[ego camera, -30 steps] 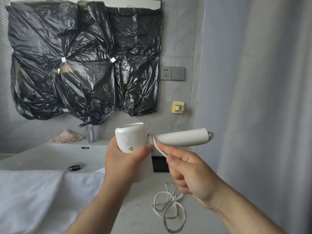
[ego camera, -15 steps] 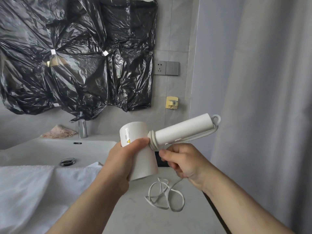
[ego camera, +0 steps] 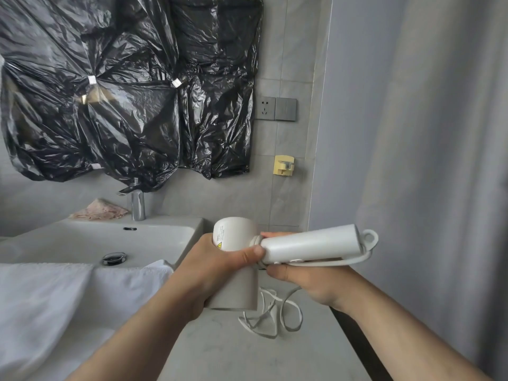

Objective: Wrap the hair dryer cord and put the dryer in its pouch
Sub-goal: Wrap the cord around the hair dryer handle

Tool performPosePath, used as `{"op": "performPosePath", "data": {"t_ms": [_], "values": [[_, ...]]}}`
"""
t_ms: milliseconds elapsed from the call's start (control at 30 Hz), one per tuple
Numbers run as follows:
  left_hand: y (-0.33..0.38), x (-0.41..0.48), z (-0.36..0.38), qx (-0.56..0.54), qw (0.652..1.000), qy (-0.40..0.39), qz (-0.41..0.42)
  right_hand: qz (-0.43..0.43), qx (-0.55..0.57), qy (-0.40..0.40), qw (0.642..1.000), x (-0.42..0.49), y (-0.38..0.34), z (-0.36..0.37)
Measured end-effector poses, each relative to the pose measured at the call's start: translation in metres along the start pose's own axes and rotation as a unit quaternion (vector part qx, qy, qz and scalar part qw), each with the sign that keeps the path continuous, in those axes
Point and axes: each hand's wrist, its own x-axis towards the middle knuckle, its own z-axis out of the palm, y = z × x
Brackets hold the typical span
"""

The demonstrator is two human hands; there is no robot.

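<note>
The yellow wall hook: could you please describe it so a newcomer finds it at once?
Start at the black plastic sheeting on the tiled wall. Right of its lower edge, below the socket plate, sits the yellow wall hook, the only yellow item there.

The left forearm was raised from 7 o'clock, the right from 4 o'clock. The left hand (ego camera: pixel 217 273) was curled round the hair dryer (ego camera: pixel 236 233), thumb pointed toward 3 o'clock. The right hand (ego camera: pixel 313 284) was closed on the cord (ego camera: pixel 360 257).
</note>
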Motion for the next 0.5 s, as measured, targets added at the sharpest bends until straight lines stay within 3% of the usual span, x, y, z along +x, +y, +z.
{"op": "performPosePath", "data": {"t_ms": [133, 333, 467, 500], "values": [[-0.004, -0.001, -0.004, -0.013, 0.999, -0.002, -0.031, 0.014, -0.006, -0.009, 1.000, -0.005, -0.001, 0.003], [-0.009, -0.006, -0.006, -0.102, 0.991, -0.082, 0.011, 0.006, 0.077, -0.042, 0.996, -0.009, 0.006, 0.001], [-0.004, -0.005, -0.011, -0.081, 0.985, -0.138, 0.066, 0.048, 0.173, -0.141, 0.974, -0.004, -0.006, -0.018], [-0.001, -0.005, -0.013, -0.057, 0.985, -0.139, 0.082, 0.065, 0.147, -0.162, 0.974, -0.002, -0.010, -0.023]]}}
